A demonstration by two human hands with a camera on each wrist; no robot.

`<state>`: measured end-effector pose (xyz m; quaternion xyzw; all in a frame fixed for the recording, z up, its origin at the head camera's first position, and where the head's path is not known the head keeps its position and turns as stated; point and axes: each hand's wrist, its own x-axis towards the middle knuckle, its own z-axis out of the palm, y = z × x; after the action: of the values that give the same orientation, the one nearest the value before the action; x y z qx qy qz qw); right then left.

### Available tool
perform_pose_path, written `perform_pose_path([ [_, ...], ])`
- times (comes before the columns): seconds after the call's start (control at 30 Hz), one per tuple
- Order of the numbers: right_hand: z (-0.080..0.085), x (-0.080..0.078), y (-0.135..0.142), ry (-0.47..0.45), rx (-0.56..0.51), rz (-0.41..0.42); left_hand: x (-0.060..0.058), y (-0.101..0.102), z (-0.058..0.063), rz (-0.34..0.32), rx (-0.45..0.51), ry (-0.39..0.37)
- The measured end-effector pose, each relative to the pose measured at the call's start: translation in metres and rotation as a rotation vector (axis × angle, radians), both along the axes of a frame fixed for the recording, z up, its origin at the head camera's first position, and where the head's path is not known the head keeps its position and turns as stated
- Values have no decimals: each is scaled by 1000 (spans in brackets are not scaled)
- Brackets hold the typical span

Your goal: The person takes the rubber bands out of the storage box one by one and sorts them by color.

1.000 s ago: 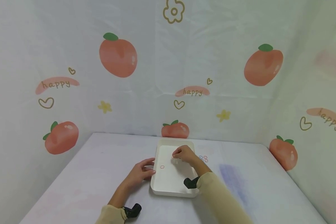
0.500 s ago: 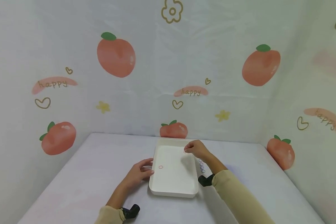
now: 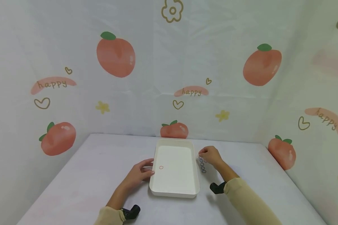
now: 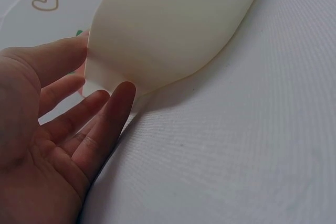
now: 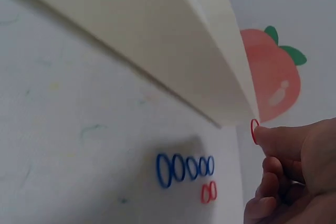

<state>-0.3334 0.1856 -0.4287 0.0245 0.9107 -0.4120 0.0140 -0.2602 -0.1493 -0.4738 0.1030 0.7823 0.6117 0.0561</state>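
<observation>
A red ring (image 5: 252, 132) is pinched between thumb and finger of my right hand (image 3: 211, 155), just right of the white tray (image 3: 174, 194). Below that hand, on the table, blue rings (image 5: 174, 167) lie in a row, with two red rings (image 5: 212, 191) beside its far end. Another red ring (image 3: 159, 167) lies inside the tray, towards its left side. My left hand (image 3: 139, 173) rests against the tray's left wall; its fingertips (image 4: 125, 92) touch the outer side, fingers extended rather than wrapped round it.
A pale cloth covers the table (image 3: 81, 181). Behind it and at the sides hangs a white curtain (image 3: 146, 106) printed with peaches, hearts and stars. The tray's raised right wall (image 5: 157, 40) stands between the rings on the table and the tray's inside.
My right hand has moved right, from inside the tray over its right wall to the rings on the table, carrying a red ring. My left hand stays at the tray.
</observation>
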Motion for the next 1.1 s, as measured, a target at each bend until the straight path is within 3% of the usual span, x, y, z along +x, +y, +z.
perform_pose_path([
  [0.27, -18, 8, 21, 1, 44, 1, 0, -1, -2, -39, 37, -34],
  [0.5, -23, 14, 30, 7, 143, 30, 0, -2, 1, -49, 52, -22],
  [1.1, -30, 12, 30, 19, 134, 15, 1, 0, 4, -29, 24, -20],
])
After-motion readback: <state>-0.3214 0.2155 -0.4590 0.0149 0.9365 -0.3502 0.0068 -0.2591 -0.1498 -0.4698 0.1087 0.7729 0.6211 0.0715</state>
